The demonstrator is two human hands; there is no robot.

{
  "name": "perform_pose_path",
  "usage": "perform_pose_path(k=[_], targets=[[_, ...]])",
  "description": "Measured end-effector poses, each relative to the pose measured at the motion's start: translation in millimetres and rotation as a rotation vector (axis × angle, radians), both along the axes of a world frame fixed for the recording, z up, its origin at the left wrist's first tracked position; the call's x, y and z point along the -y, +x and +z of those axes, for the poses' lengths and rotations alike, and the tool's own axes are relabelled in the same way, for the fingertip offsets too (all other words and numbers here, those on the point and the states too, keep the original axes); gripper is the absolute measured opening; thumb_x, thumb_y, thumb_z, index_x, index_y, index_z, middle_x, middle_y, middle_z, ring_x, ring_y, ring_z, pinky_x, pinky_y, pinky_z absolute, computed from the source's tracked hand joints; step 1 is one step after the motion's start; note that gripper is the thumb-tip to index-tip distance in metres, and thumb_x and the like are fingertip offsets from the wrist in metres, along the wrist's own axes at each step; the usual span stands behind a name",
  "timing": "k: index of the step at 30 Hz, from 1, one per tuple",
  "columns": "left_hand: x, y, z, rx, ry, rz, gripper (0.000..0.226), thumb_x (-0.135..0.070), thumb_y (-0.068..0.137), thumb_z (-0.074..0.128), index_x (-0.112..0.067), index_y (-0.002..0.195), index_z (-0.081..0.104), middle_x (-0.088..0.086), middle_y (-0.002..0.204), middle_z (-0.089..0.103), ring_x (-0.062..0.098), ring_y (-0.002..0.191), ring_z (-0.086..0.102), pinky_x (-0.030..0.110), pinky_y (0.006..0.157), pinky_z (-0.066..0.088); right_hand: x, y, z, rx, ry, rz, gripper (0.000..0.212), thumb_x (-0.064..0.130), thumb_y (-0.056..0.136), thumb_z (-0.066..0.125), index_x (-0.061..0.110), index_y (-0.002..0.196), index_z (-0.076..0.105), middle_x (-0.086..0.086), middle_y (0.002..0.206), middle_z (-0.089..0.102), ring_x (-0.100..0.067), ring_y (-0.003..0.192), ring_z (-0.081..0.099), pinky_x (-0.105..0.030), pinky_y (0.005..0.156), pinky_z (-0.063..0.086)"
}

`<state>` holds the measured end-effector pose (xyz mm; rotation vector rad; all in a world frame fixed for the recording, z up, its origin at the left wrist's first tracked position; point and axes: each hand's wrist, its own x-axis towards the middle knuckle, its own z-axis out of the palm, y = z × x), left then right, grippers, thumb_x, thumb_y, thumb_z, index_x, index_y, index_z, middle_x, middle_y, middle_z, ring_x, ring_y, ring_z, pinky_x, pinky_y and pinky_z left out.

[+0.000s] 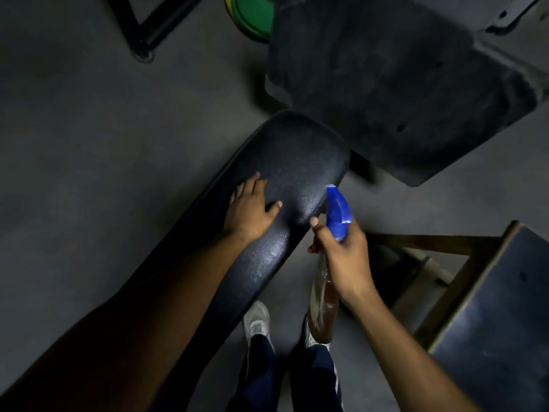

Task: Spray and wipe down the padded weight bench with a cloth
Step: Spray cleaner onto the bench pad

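Observation:
A long black padded bench pad [297, 156] runs from lower left to upper centre, its textured surface shiny. My left hand [249, 210] lies flat on the pad with fingers spread and nothing in it. My right hand [341, 257] grips a clear spray bottle [322, 304] of brownish liquid just off the pad's right edge. The bottle's blue trigger head [337, 211] has its nozzle aimed at the pad. No cloth is in view.
A second, larger dark pad [395, 84] stands tilted at upper right. A dark-topped wooden stool [493, 307] is at lower right. A green weight plate [252, 16] and a black metal frame [142, 34] lie on the grey floor [89, 129]. My white shoes [257, 319] show below.

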<state>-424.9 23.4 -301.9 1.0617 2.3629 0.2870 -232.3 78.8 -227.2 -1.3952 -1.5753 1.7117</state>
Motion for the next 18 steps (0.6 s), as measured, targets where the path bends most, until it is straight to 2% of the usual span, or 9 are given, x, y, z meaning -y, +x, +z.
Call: perform_pose_path(k=[2, 3, 4, 6, 9, 12, 15, 18], targets=[[-1.4, -2.4, -24.5, -0.118, 0.038, -0.049, 0.07, -0.051, 0.095, 0.058, -0.016, 0.153, 0.04, 0.006, 0.168, 0.026, 0.027, 0.155, 0.025, 0.046, 0.127, 0.019, 0.3, -10.4, -20.4, 0.021, 0.013, 0.005, 0.032, 0.046, 0.086, 0.072, 0.016, 0.095, 0.067, 0.002, 0.073, 0.066, -0.02, 0.062, 0.062, -0.061, 0.07, 0.059], [0.7, -1.8, -33.3, -0.173, 0.061, -0.065, 0.07, -0.053, 0.096, 0.055, -0.016, 0.154, 0.039, 0.006, 0.169, 0.026, 0.027, 0.155, 0.024, 0.048, 0.127, 0.019, 0.0, -15.6, -28.9, 0.035, 0.025, 0.013, 0.033, 0.046, 0.086, 0.072, 0.015, 0.093, 0.066, -0.004, 0.073, 0.065, -0.028, 0.063, 0.062, -0.063, 0.07, 0.057], [3.6, -0.1, -39.9, -0.218, 0.078, -0.081, 0.071, -0.054, 0.097, 0.051, -0.016, 0.154, 0.038, 0.006, 0.169, 0.026, 0.026, 0.156, 0.024, 0.048, 0.127, 0.019, -0.6, -20.4, -36.6, 0.045, 0.036, 0.018, 0.034, 0.047, 0.086, 0.072, 0.015, 0.091, 0.064, -0.009, 0.073, 0.065, -0.036, 0.065, 0.061, -0.064, 0.071, 0.055], [7.6, 2.7, -49.3, -0.278, 0.103, -0.106, 0.071, -0.055, 0.098, 0.046, -0.015, 0.156, 0.035, 0.008, 0.169, 0.025, 0.026, 0.157, 0.022, 0.049, 0.127, 0.019, -4.0, -29.9, -47.1, 0.054, 0.048, 0.009, 0.035, 0.049, 0.085, 0.072, 0.015, 0.088, 0.063, -0.014, 0.074, 0.064, -0.04, 0.069, 0.062, -0.062, 0.071, 0.054], [7.1, 0.6, -52.6, -0.295, 0.11, -0.107, 0.073, -0.055, 0.097, 0.044, -0.014, 0.156, 0.035, 0.009, 0.169, 0.025, 0.026, 0.157, 0.022, 0.05, 0.127, 0.018, -10.9, -47.6, -50.3, 0.09, 0.061, 0.011, 0.035, 0.051, 0.083, 0.071, 0.018, 0.086, 0.061, -0.01, 0.072, 0.065, -0.032, 0.066, 0.059, -0.055, 0.07, 0.055], [7.3, 0.6, -52.5, -0.302, 0.102, -0.116, 0.075, -0.054, 0.095, 0.045, -0.013, 0.157, 0.034, 0.01, 0.17, 0.024, 0.026, 0.158, 0.02, 0.05, 0.127, 0.018, -17.2, -61.9, -46.5, 0.082, 0.027, 0.011, 0.033, 0.05, 0.082, 0.071, 0.018, 0.086, 0.063, -0.004, 0.071, 0.065, -0.01, 0.066, 0.055, -0.046, 0.07, 0.053], [6.6, 0.4, -52.1, -0.309, 0.076, -0.132, 0.074, -0.052, 0.094, 0.04, -0.012, 0.156, 0.036, 0.01, 0.17, 0.023, 0.027, 0.158, 0.019, 0.052, 0.126, 0.02, -21.0, -73.7, -43.0, 0.063, -0.002, 0.015, 0.03, 0.045, 0.081, 0.072, 0.017, 0.088, 0.064, -0.006, 0.074, 0.066, -0.013, 0.066, 0.056, -0.044, 0.07, 0.054], [6.7, -0.2, -51.4, -0.316, 0.078, -0.131, 0.071, -0.05, 0.095, 0.037, -0.011, 0.154, 0.039, 0.011, 0.169, 0.025, 0.028, 0.157, 0.022, 0.053, 0.125, 0.022, -24.7, -83.0, -40.4, 0.08, 0.013, 0.03, 0.024, 0.035, 0.083, 0.072, 0.016, 0.078, 0.057, 0.008, 0.062, 0.054, -0.004, 0.06, 0.044, -0.028, 0.06, 0.044]])
